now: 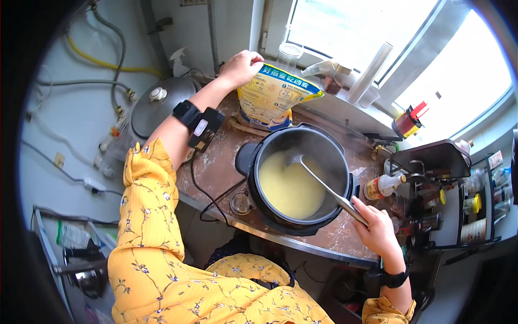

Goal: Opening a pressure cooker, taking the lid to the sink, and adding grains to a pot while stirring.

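Observation:
My left hand (pixel 241 67) pinches the top left corner of a yellow and blue food bag (pixel 270 97), which stands on the counter behind the pot. The bag bears writing. With my right hand (pixel 377 227) I hold the handle of a metal ladle (pixel 323 184); its bowl sits partly in pale yellow porridge or soup (pixel 289 190). This fills the lower part of an open electric cooker pot (pixel 251 174) with a dark inner wall. Faint steam rises from it.
A round grey lid (pixel 151 107) stands left of my forearm. Black cables cross the brown counter (pixel 214 168) beside a small glass jar (pixel 240 203). A white-capped bottle (pixel 382 187) is near the pot's right side, before a crowded rack. Jars and a plastic wrap roll (pixel 370 73) line the windowsill.

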The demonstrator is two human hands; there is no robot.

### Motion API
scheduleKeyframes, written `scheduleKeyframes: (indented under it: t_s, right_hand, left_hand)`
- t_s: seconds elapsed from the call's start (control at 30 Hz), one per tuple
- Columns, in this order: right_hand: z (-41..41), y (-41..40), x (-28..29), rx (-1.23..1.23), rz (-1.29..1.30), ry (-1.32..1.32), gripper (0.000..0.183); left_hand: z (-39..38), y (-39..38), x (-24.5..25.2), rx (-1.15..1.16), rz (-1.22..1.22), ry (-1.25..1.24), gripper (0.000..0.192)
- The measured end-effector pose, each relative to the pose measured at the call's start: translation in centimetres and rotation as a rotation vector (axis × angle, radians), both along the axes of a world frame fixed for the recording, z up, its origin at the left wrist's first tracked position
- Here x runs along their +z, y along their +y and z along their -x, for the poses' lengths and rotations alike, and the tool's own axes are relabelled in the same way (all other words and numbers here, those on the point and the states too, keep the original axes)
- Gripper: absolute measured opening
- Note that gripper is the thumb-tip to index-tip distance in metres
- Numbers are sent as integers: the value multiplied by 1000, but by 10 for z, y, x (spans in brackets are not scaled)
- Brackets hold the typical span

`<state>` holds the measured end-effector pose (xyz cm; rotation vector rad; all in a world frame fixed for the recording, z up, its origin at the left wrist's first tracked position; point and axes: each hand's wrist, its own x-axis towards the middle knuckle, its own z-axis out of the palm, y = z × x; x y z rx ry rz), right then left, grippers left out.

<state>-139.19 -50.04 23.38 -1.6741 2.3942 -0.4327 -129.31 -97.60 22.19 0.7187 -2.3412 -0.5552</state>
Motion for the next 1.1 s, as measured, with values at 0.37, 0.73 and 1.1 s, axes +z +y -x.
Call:
scheduleKeyframes:
  t_s: [0.37, 0.73, 1.1]
  right_hand:
    - [-31, -19, 12, -117, -104, 225, 49]
    - [-25, -19, 10, -59, -109, 241, 48]
    - [-23, -19, 9, 5, -125, 260, 49]
  left_hand:
    - [69, -41, -16, -52, 410, -647, 27]
    - [28, -16, -10, 71, 177, -470, 21]
    - [-2, -2, 18, 212, 159, -440, 25]
